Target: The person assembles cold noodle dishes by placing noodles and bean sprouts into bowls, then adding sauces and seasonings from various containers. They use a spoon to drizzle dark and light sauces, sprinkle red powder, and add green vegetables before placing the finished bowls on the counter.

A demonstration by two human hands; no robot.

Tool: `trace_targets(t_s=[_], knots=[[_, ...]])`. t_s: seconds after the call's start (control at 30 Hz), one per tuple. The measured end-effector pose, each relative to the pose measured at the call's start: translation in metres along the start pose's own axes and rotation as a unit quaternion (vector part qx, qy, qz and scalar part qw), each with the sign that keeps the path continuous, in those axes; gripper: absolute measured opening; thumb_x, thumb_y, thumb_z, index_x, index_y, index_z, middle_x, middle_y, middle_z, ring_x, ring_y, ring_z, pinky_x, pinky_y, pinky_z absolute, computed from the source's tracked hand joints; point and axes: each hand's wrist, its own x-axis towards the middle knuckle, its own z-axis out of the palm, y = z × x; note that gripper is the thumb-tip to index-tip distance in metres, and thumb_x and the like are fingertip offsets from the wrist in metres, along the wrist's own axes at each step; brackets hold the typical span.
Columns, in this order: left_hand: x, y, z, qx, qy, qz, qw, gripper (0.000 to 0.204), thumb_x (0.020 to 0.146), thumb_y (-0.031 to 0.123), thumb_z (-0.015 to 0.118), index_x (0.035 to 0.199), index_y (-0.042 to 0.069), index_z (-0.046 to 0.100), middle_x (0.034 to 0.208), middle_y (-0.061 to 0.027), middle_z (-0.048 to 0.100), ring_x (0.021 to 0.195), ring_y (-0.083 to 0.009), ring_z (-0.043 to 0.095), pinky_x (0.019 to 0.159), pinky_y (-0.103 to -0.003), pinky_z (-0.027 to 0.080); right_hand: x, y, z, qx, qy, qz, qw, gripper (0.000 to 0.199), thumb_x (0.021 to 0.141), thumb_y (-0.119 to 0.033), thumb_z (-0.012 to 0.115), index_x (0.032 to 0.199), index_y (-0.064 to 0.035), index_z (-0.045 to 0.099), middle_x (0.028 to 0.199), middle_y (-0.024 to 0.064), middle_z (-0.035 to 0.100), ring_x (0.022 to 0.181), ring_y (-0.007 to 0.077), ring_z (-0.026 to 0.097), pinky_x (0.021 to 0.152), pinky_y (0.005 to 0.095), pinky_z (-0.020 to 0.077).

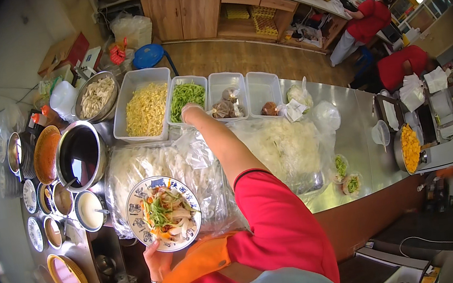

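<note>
At the near left of a steel counter (349, 119): a round patterned bowl (163, 213), blue and white at the rim, holding pale noodles topped with green and orange vegetable strips. The left hand (157, 263) supports it from beneath at the near edge, fingers curled up around the underside and rim; a ring shows on one finger.

Far centre: the right hand (190, 111), in a thin clear glove, reaches away over the counter to the tub of green vegetable strips (187, 97). Its fingers are bunched downward at the near rim of the tub; whether they pinch any strips cannot be told. The arm wears a red sleeve (274, 218).

Row of white rectangular tubs along the far edge, left to right: yellow shreds (145, 110); the green strips; bagged brown pieces (226, 102); a nearly bare tub with one brown item (268, 107).

Between that row and the bowl: large clear bags of white noodles (144, 166), spread flat across the counter.

Left side: a metal basin of pale shredded food (97, 95); a steel pot of dark liquid (79, 155) with a ladle; an orange-filled bowl (46, 154); several small pots of sauces (90, 210).

Far right: a pan of yellow food (410, 147); people in red shirts (369, 19) at another counter.
</note>
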Motion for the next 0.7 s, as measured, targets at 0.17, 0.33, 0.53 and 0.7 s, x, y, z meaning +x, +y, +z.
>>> trace_targets(t_s=[0.17, 0.33, 0.53, 0.7], knots=[[-0.017, -0.012, -0.008, 0.005, 0.034, 0.028, 0.999, 0.071, 0.077, 0.006, 0.061, 0.143, 0.004, 0.035, 0.138, -0.0146, 0.049, 0.128, -0.0326, 0.046, 0.109, -0.051, 0.036, -0.013, -0.016, -0.016, 0.062, 0.1, 0.0, 0.993, 0.023, 0.078, -0.01, 0.065, 0.098, -0.0086, 0.075, 0.104, 0.0156, 0.07, 0.098, 0.0321, 0.068, 0.08, 0.04, 0.0566], [-0.017, -0.016, 0.0, 0.036, 0.014, 0.004, 0.999, 0.067, 0.08, 0.01, 0.061, 0.143, 0.005, 0.038, 0.139, -0.0126, 0.05, 0.129, -0.0316, 0.046, 0.108, -0.051, 0.036, -0.01, 0.026, -0.011, 0.128, 0.323, -0.007, 0.938, 0.013, 0.073, -0.005, 0.061, 0.082, -0.0058, 0.071, 0.094, 0.0163, 0.07, 0.087, 0.0296, 0.068, 0.073, 0.0375, 0.0557], [-0.02, -0.017, -0.012, 0.064, 0.002, 0.008, 0.998, 0.07, 0.08, 0.013, 0.065, 0.143, 0.004, 0.037, 0.139, -0.0138, 0.049, 0.129, -0.0318, 0.047, 0.107, -0.05, 0.038, -0.15, -0.037, -0.07, 0.48, 0.254, -0.158, 0.825, 0.018, 0.081, -0.009, 0.064, 0.097, -0.0024, 0.066, 0.089, 0.0154, 0.069, 0.067, 0.0275, 0.067, 0.066, 0.0367, 0.0554], [-0.001, -0.012, -0.008, 0.093, -0.064, -0.043, 0.993, 0.072, 0.08, 0.013, 0.065, 0.144, 0.004, 0.034, 0.141, -0.0139, 0.047, 0.128, -0.0323, 0.048, 0.107, -0.049, 0.04, -0.309, -0.071, -0.082, 0.35, 0.236, -0.321, 0.848, 0.023, 0.082, -0.016, 0.067, 0.101, -0.0037, 0.065, 0.094, 0.0119, 0.066, 0.087, 0.0256, 0.066, 0.08, 0.035, 0.0534]])
